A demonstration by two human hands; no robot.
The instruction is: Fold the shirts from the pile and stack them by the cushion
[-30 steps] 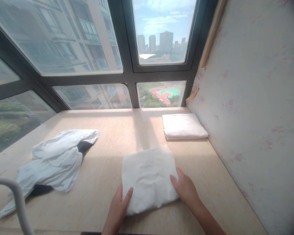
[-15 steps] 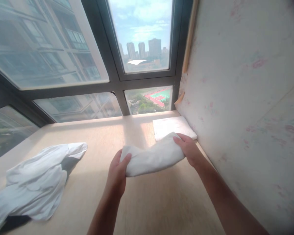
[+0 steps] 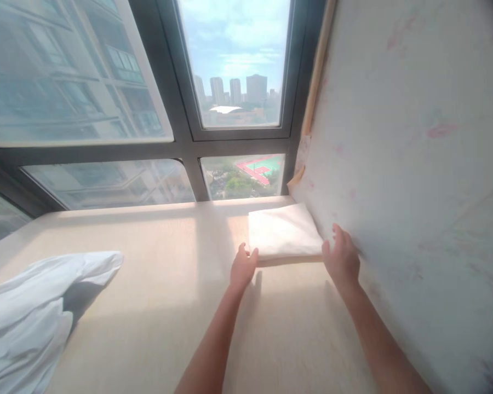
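A folded white cloth bundle (image 3: 285,232) lies flat at the back right of the pale wooden surface (image 3: 156,306), beside the wall. My left hand (image 3: 244,265) is at its front left corner, fingers apart, holding nothing. At the front right corner is my right hand (image 3: 342,257), also with spread fingers and nothing in it, close to the wall. Whether the fingertips touch the cloth is hard to tell. A rumpled white garment (image 3: 28,323) with a grey part lies on the left.
Dark-framed windows (image 3: 238,146) rise behind the surface's back edge. A wall (image 3: 402,180) with a faded flower pattern bounds the right side, with a peeling strip (image 3: 298,178) near its corner.
The folded white cloth that both hands held up now lies at the back right on the other one. Both hands have let go and opened. The view has shifted right.
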